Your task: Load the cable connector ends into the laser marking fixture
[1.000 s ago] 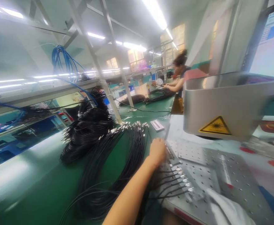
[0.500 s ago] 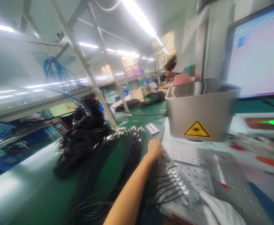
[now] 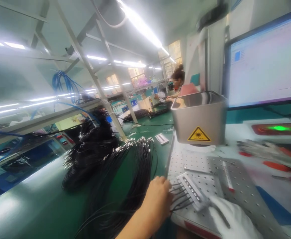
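My left hand [image 3: 159, 196], bare, is closed round several black cables [image 3: 180, 197] at the left edge of the perforated metal plate. From it the cables fan out to a slotted metal strip [image 3: 190, 188], which lies tilted over their ends with a row of dark slots showing. My right hand [image 3: 233, 215], in a white glove, grips the near end of this strip; its fingertips are blurred. To the left of my left hand, a long bundle of black cables [image 3: 141, 169] with shiny metal ends lies on the green table.
A heap of coiled black cables [image 3: 90, 156] stands at left. Another slotted strip [image 3: 162, 139] lies on the green table [image 3: 48, 199]. Beyond the perforated plate [image 3: 177, 162] is a metal box with a laser warning sign [image 3: 198, 134]. A monitor [image 3: 267, 59] and gloves [image 3: 264, 152] are at right. A co-worker [image 3: 179, 78] sits farther back.
My left hand has come back toward me, from the strip's far end to the cables. The slotted strip now covers the metal cable ends that lay exposed. My view has turned slightly right.
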The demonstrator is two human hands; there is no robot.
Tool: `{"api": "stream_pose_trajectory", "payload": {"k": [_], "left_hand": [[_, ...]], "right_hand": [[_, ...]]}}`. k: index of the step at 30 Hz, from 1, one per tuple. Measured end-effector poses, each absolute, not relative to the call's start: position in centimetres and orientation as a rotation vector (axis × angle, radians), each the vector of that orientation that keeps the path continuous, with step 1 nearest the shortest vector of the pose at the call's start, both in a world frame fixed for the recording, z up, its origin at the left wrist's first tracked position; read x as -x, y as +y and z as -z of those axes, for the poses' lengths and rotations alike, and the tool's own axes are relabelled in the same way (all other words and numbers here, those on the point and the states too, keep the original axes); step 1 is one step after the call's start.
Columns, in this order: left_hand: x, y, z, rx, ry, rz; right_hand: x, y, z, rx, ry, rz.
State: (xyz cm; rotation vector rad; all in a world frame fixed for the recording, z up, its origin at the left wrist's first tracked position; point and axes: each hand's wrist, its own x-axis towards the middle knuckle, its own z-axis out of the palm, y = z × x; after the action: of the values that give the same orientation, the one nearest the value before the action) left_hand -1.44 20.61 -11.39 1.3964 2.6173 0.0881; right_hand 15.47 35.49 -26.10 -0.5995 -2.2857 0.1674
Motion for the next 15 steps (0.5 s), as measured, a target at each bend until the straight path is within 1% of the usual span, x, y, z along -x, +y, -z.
{"api": "stream_pose_trajectory", "payload": {"k": [4, 8, 11, 15], "left_hand": [[2.2, 21.6, 14.3, -1.446, 2.555, 0.061], [1.8, 24.5, 15.9, -1.498, 2.513, 0.223], [1.5, 25.9, 17.1, -1.489, 2.564, 0.225], [1.8, 26.2, 18.2, -1.495, 2.566, 0.168]], "right_hand": [[-12.0, 35.0, 26.3, 0.521, -2.206, -0.028], [-8.8, 34.8, 28.6, 0.543, -2.307, -0.106], [-8.3, 35.0, 30.0, 0.536, -2.424, -0.125], [-9.0, 35.1, 30.1, 0.449, -2.548, -0.003]]}}
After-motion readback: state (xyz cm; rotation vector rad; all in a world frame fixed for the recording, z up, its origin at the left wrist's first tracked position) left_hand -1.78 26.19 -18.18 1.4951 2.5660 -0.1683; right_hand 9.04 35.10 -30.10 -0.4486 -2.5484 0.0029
